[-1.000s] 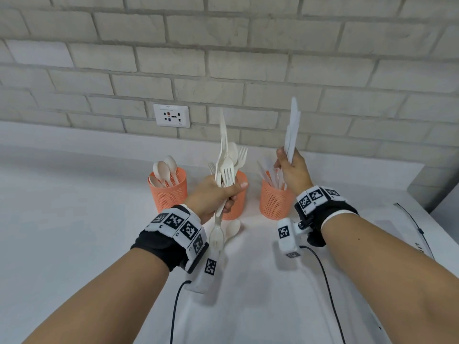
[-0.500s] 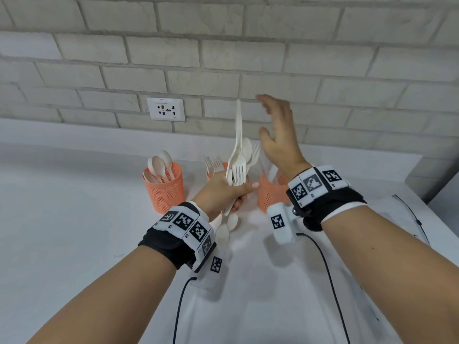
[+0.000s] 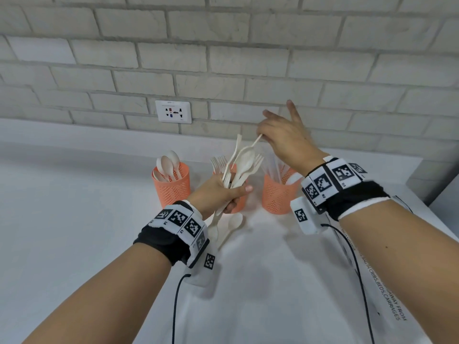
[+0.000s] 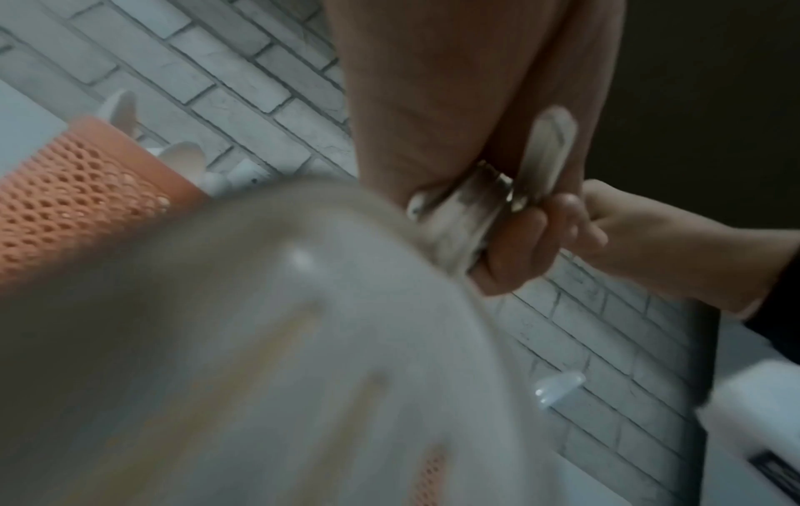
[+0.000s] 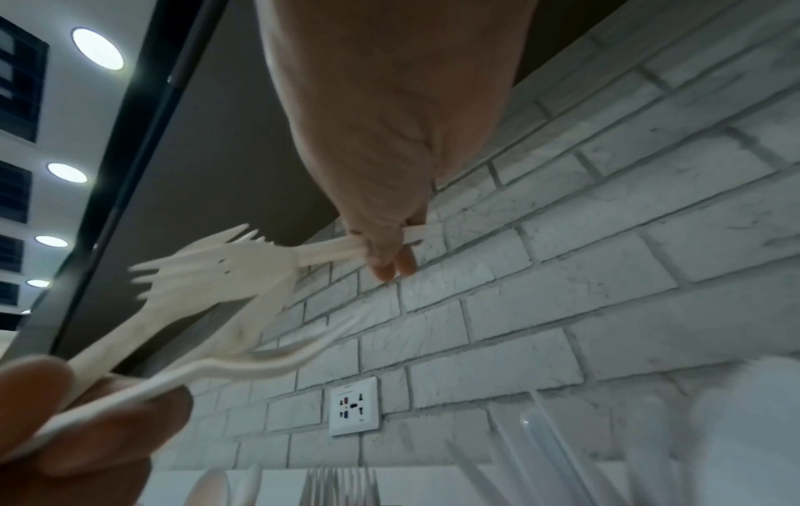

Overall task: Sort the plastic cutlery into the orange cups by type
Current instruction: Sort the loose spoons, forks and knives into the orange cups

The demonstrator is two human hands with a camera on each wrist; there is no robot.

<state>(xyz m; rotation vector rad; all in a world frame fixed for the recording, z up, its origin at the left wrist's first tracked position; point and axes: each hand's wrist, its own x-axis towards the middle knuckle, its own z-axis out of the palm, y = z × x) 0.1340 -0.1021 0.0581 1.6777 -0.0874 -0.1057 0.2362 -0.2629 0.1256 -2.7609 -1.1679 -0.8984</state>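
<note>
Three orange mesh cups stand by the wall: the left cup [image 3: 171,187] holds spoons, the middle cup [image 3: 239,204] holds forks and is partly hidden by my left hand, and the right cup [image 3: 277,194] holds knives. My left hand [image 3: 231,192] grips a bundle of white cutlery [image 3: 242,165] upright in front of the middle cup. My right hand [image 3: 263,136] pinches the handle tip of one piece in that bundle. In the right wrist view that piece is a fork [image 5: 242,263], held between the thumb and a finger of my right hand [image 5: 389,250]. A loose spoon [image 3: 234,223] lies on the counter.
A brick wall with a socket [image 3: 173,111] runs close behind the cups. A clear printed plastic bag [image 3: 372,281] lies on the white counter [image 3: 74,219] at the right. Cables trail from both wrist cameras. The counter ends at the right.
My right hand held knives above the right cup, then let go of them. It has moved left and now pinches a fork handle in the bundle. My left hand barely moved.
</note>
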